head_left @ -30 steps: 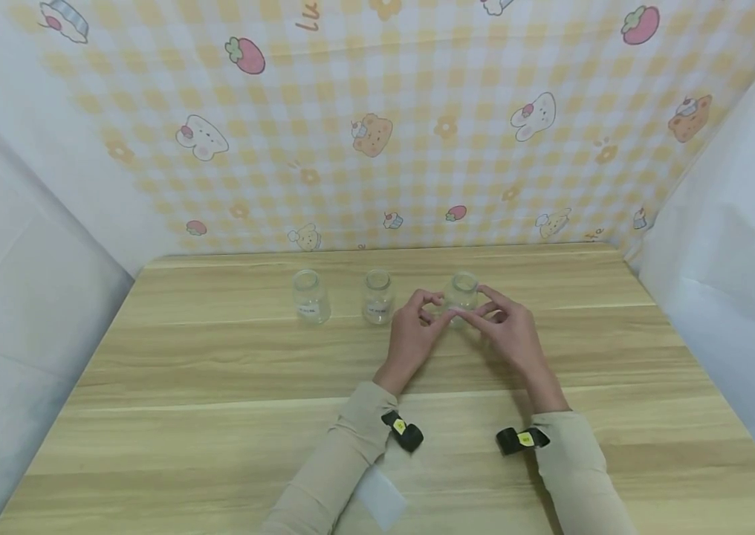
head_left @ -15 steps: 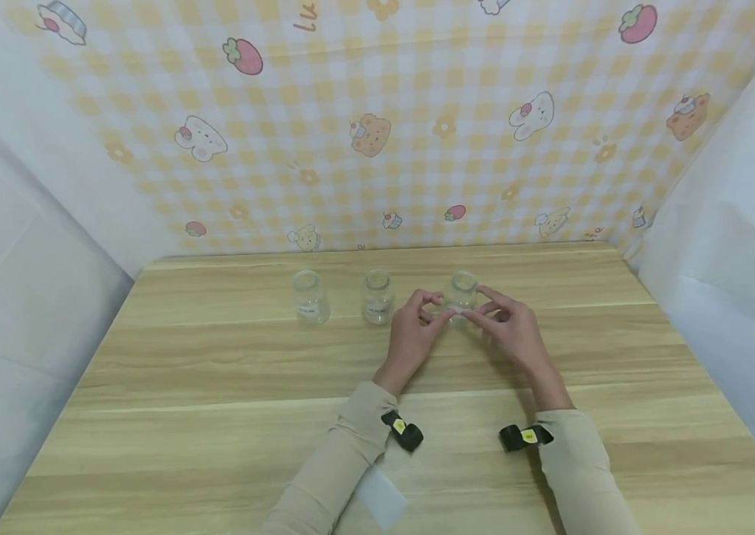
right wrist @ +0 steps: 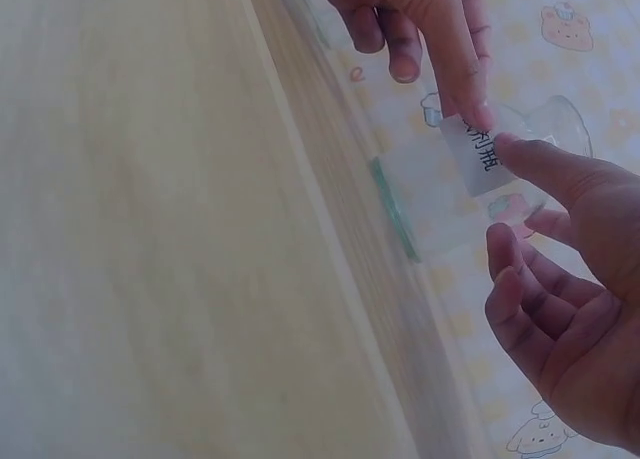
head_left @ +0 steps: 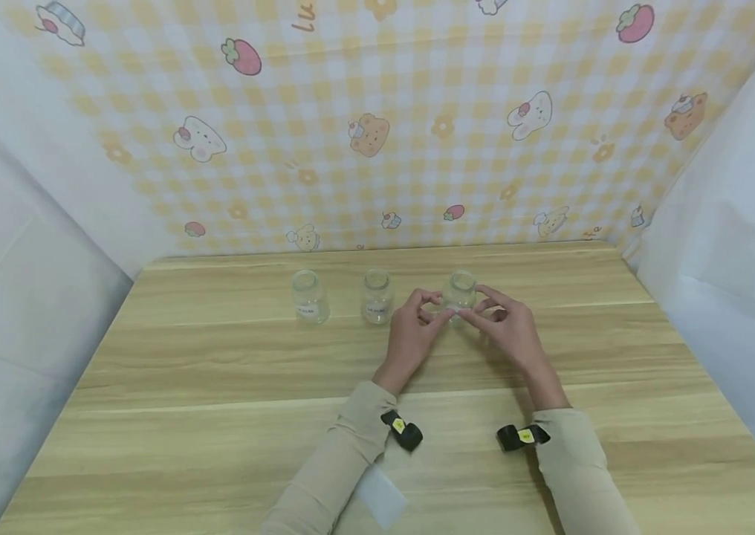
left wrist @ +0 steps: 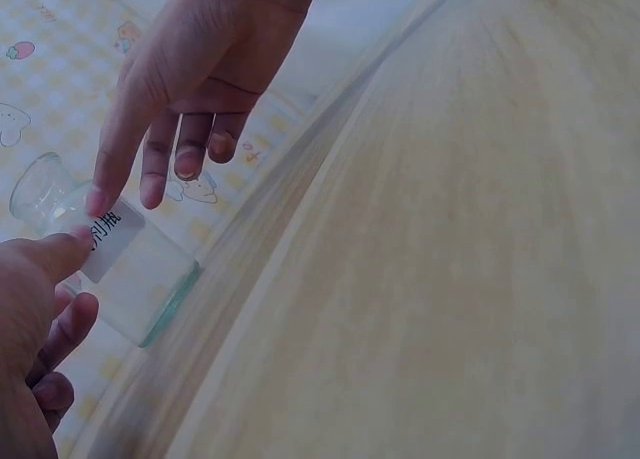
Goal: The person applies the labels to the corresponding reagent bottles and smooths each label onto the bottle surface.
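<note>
A clear glass bottle (head_left: pixel 461 287) stands upright on the wooden table, between my two hands. On its front is a white label (right wrist: pixel 476 159) with dark handwritten characters, seen up close in both wrist views. My left hand (head_left: pixel 411 334) has its thumb tip on the label, with its index finger around the bottle's left side. From the right, my right hand (head_left: pixel 513 334) puts its thumb on the label beside the other thumb, and its index finger reaches the bottle's shoulder. The remaining fingers of both hands are bent loosely beside the glass.
Two similar labelled bottles, a middle one (head_left: pixel 377 296) and a left one (head_left: pixel 310 297), stand in a row to the left. A whitish sheet (head_left: pixel 384 499) lies by the left sleeve. A patterned yellow-checked cloth (head_left: pixel 444 171) hangs behind the table.
The two thumbs shift slightly over the label, the right one out a little and back in. The bottles and the sheet stay where they were.
</note>
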Demonstrator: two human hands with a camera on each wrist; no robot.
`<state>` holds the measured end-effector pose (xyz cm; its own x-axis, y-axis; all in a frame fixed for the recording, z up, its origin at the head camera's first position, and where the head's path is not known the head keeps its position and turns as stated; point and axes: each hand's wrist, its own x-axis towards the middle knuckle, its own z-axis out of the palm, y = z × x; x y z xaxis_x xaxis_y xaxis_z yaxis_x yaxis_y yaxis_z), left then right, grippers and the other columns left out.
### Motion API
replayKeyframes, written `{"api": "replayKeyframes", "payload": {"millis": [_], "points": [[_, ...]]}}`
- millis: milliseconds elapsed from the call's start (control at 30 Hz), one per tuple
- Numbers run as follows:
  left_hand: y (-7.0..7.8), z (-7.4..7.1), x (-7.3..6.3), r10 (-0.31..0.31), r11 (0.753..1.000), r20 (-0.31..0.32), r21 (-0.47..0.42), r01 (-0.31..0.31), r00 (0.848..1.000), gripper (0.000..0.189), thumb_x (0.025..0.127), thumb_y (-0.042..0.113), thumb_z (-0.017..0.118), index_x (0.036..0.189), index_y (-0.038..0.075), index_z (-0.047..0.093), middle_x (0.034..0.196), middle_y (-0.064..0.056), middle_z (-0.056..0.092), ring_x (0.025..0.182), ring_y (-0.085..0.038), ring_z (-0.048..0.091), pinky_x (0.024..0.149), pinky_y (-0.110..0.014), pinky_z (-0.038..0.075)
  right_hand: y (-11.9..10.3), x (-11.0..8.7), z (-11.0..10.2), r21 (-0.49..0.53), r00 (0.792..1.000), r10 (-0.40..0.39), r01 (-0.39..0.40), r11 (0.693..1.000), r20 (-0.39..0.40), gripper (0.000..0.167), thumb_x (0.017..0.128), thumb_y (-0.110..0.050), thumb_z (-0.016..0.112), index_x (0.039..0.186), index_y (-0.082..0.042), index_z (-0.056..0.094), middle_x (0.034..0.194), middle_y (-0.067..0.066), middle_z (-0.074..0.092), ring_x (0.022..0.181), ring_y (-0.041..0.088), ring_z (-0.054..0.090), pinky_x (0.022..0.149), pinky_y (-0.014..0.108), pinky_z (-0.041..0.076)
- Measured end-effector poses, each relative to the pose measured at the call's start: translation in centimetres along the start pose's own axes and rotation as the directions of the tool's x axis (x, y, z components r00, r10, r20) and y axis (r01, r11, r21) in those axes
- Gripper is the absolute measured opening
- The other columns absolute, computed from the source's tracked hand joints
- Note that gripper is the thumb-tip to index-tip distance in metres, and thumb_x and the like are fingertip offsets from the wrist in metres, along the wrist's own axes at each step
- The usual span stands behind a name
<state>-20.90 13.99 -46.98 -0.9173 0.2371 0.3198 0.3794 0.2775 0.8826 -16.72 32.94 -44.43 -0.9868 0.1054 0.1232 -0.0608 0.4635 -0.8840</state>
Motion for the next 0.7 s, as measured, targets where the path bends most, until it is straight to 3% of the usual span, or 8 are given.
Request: {"api": "replayKeyframes", "payload": {"millis": [700], "points": [[-0.05,0.08,-0.04,-0.001,0.999,-0.030,0.038,0.002,1.000,0.027,0.088,0.016,0.084,0.103,0.009,0.063,0.124,-0.006,0.074,0.066,-0.005,0.062,0.062,-0.019,0.053,-0.08,0.10,0.66,-0.061,0.999,-0.026,0.023,0.998,-0.040,0.061,0.089,-0.014,0.083,0.144,-0.003,0.059,0.108,0.018,0.069,0.066,0.020,0.063,0.048,0.022,0.045]]}}
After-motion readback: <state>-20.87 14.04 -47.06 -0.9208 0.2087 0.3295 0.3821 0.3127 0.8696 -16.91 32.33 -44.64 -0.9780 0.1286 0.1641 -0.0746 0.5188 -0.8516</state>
